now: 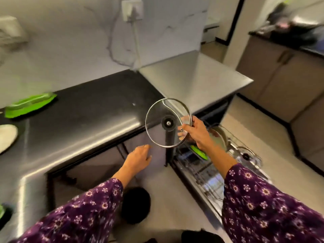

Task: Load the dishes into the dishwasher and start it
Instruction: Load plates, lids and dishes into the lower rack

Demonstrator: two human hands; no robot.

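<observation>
The loading step is in hand: the right grip pinches the glass lid by its rim above the pulled-out dishwasher rack, the left grip hangs relaxed and holds nothing, and next the lid probably needs a free slot, on edge.

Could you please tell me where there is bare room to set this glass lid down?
Bare: the black counter between the green tray and the steel top, and the steel top itself. Crowded: the rack's far end, with a pan, a green piece and a second lid.
</observation>
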